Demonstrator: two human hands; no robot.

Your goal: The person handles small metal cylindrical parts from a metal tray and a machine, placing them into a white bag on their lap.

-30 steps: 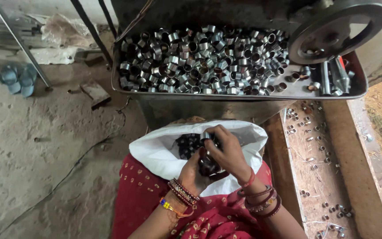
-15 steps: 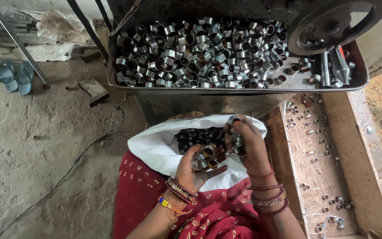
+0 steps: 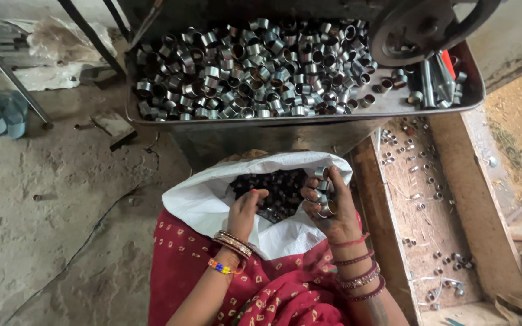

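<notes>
A white woven sack [image 3: 206,196] lies open on my lap, filled with small dark metal rings [image 3: 276,184]. My right hand [image 3: 330,205] is raised at the sack's right rim, closed around several shiny metal rings. My left hand [image 3: 246,211] rests inside the sack's mouth with curled fingers; whether it holds rings is hidden. Both wrists wear bangles. Above the sack, a metal tray [image 3: 406,105] holds a heap of shiny metal rings [image 3: 255,66].
A dark machine wheel [image 3: 421,27] overhangs the tray's right end, beside some metal rods [image 3: 436,78]. A wooden bench [image 3: 427,211] at the right carries scattered rings. Concrete floor at the left has a cable [image 3: 104,217], blue cups [image 3: 1,115] and metal legs.
My right hand has come up out of the sack with a handful of rings and moved to the right rim. My left hand stayed in the sack's mouth.
</notes>
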